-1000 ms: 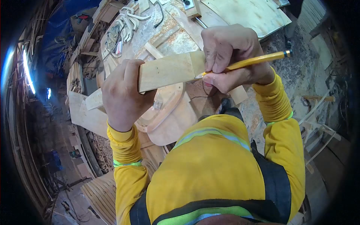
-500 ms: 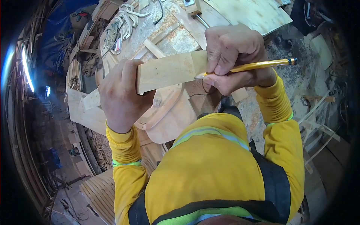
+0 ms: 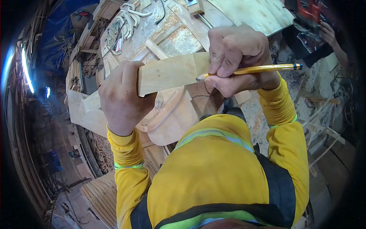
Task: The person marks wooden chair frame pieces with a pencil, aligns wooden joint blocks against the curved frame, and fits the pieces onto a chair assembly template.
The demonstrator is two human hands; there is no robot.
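A flat, pale wooden board [image 3: 166, 75] is held up in front of my chest. My left hand [image 3: 124, 95] is wrapped round it, and its narrower end shows beyond the knuckles. A yellow pencil [image 3: 263, 68] is pinched in my right hand [image 3: 242, 61], its tip touching the board close to the right end. A faint line crosses the board just above the pencil tip. Fingers of the right hand also rest against that end of the board.
Below lies a work surface [image 3: 179, 44] dusted with sawdust, bearing wood offcuts and a curved wooden piece [image 3: 171, 108]. Bundled cord [image 3: 114, 36] sits at upper left. At upper right, another person's hand [image 3: 328, 33] is beside a red tool [image 3: 310, 13]. Stacked wood strips [image 3: 101, 196] lie lower left.
Another person's hand and a red tool have come into view at upper right. My hands, the board and the pencil have barely shifted.
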